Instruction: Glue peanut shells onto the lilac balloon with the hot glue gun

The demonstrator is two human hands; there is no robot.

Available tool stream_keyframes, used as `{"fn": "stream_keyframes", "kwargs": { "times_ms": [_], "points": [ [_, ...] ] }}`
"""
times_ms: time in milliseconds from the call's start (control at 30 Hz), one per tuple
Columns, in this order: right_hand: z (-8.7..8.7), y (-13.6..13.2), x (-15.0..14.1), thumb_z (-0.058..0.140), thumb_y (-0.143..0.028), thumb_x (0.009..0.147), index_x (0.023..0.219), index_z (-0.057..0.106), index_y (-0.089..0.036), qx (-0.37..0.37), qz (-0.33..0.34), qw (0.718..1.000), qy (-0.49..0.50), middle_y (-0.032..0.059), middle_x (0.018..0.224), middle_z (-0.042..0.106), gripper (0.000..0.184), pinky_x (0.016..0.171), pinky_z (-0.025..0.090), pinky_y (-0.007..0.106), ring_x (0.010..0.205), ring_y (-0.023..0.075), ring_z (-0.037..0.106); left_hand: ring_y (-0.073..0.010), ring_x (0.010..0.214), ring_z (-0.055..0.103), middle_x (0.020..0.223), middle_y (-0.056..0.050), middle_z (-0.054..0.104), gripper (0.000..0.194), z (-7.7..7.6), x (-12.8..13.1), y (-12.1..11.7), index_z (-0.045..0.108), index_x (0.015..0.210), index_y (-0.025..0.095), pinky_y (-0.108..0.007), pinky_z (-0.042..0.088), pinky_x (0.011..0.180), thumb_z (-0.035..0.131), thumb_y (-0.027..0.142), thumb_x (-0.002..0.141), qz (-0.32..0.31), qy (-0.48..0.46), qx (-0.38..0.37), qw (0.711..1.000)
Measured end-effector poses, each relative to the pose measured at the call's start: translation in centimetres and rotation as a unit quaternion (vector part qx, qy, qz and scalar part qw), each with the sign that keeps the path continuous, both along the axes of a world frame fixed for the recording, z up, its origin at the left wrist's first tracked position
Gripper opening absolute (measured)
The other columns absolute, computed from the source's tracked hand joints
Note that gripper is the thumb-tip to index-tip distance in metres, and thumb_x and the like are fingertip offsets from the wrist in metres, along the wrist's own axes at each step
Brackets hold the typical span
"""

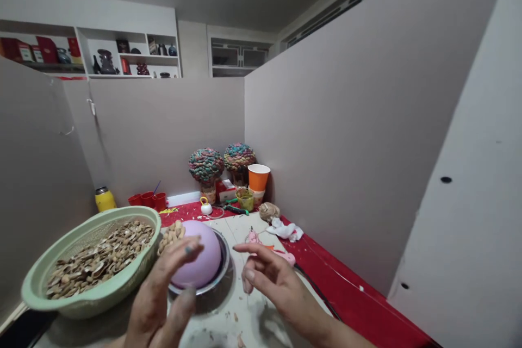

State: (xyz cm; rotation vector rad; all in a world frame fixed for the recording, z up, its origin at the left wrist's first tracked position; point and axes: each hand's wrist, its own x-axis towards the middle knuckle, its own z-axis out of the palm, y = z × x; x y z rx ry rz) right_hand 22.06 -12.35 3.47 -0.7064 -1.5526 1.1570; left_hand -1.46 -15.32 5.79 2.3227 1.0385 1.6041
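A purple balloon point(202, 261) sits in a round metal bowl point(225, 269). A cluster of peanut shells point(171, 235) covers its upper left side. My left hand point(161, 288) is in front of the balloon, thumb and fingers apart, with nothing seen between them; a bluish smudge marks one finger. Whether its fingertips touch the balloon I cannot tell. Right of the bowl, my right hand point(273, 283) hovers over the board with its forefinger stretched out and the other fingers loosely bent, holding nothing visible. To the left stands a green colander point(35, 283) filled with peanut shells point(101, 261).
Two colourful tree-like ornaments point(206, 166) stand at the back beside an orange cup point(259, 179). Pliers point(238, 210), a twine ball point(269, 211), tissue point(285, 229) and a pink tool point(285, 256) lie nearby. Red cups point(147, 199) and a yellow bottle point(105, 199) are back left. Grey partitions point(326, 147) enclose the table.
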Motion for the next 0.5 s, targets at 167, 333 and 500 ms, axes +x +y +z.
{"fn": "stream_keyframes", "kwargs": {
  "times_ms": [167, 333, 500],
  "points": [
    [0.7, -0.4, -2.1, 0.068, -0.043, 0.09, 0.13, 0.05, -0.022, -0.023, 0.131, 0.985, 0.107, -0.0029, 0.076, 0.059, 0.048, 0.075, 0.047, 0.03, 0.071, 0.0132, 0.057, -0.0176, 0.089, 0.069, 0.104, -0.004, 0.071, 0.046, -0.8, 2.3, 0.7, 0.055, 0.126, 0.031, -0.028, 0.06, 0.076, 0.065, 0.013, 0.086, -0.122, 0.033, 0.015, 0.992],
    [-0.4, -0.2, -2.7, 0.066, -0.041, 0.092, 0.134, 0.047, -0.024, -0.011, 0.119, 0.985, 0.121, -0.0018, 0.079, 0.061, 0.049, 0.078, 0.049, 0.031, 0.078, 0.0153, 0.062, -0.0133, 0.072, 0.064, 0.086, -0.001, 0.065, 0.038, -1.6, 3.6, 2.0, 0.064, 0.112, 0.027, -0.024, 0.056, 0.064, 0.069, 0.005, 0.081, -0.136, -0.007, 0.023, 0.99],
    [-1.9, 0.4, -2.8, 0.064, -0.042, 0.093, 0.136, 0.046, -0.024, -0.015, 0.067, 0.993, 0.092, -0.0018, 0.079, 0.061, 0.05, 0.078, 0.046, 0.033, 0.076, 0.0161, 0.062, -0.0144, 0.072, 0.066, 0.083, 0.0, 0.066, 0.034, -2.8, 3.3, 2.9, 0.067, 0.106, 0.027, -0.024, 0.056, 0.063, 0.07, 0.005, 0.08, -0.127, -0.03, -0.01, 0.991]
  ]
}}
